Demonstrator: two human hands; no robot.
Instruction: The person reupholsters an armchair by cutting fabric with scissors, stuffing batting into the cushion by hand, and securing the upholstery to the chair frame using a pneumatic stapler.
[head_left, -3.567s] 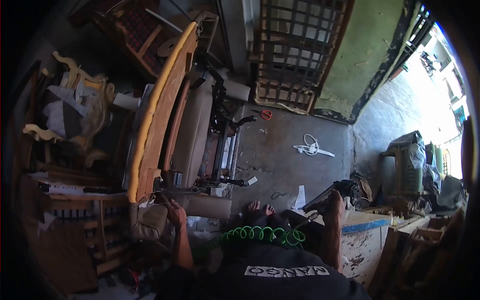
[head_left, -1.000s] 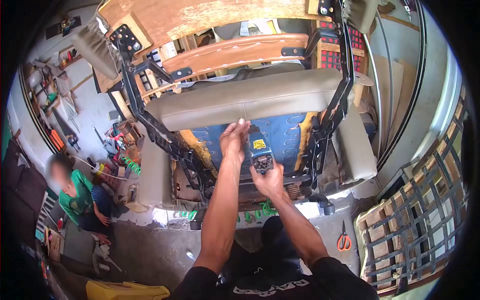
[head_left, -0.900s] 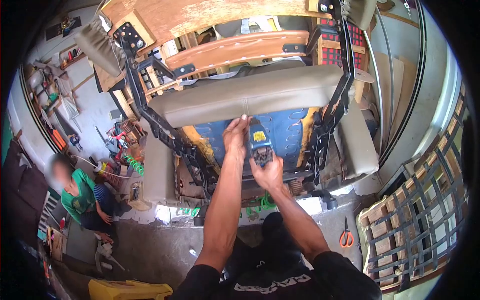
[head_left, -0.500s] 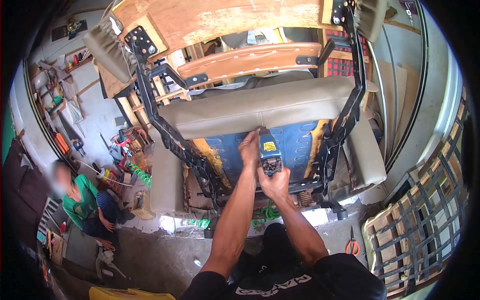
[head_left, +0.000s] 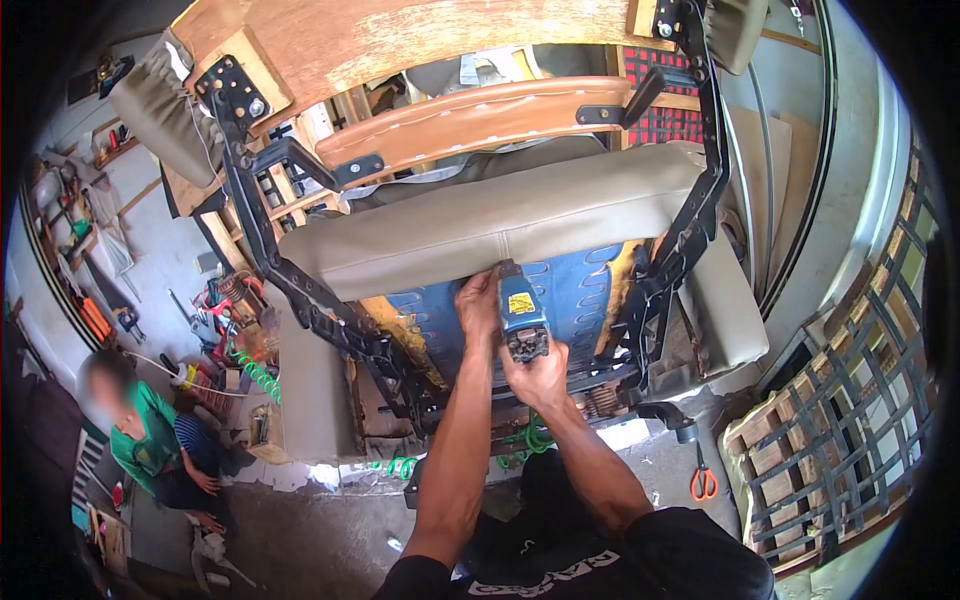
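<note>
My right hand (head_left: 537,377) is wrapped around the handle of a blue staple gun (head_left: 520,303) with a yellow label. The gun's nose meets the lower edge of a beige upholstery cover (head_left: 500,222), just below its centre seam. Close beside the nose, my left hand (head_left: 476,303) has its fingers curled at the cover's edge, apparently pinching it; the fingertips are partly hidden. Behind both hands lies a blue backing (head_left: 568,300) with wavy springs and yellowed strips at its sides. Black metal brackets (head_left: 305,290) flank this recliner seat.
At left a person in a green top (head_left: 150,435) sits low beside tools and a green coiled hose (head_left: 258,378). Orange-handled scissors (head_left: 704,484) lie on the floor at right, near a webbed wooden frame (head_left: 830,450). A wooden panel (head_left: 440,45) rises at the top.
The whole view has shifted and tilted a little, so the seat appears farther left. Both hands and the staple gun stay at the same place on the cover's edge.
</note>
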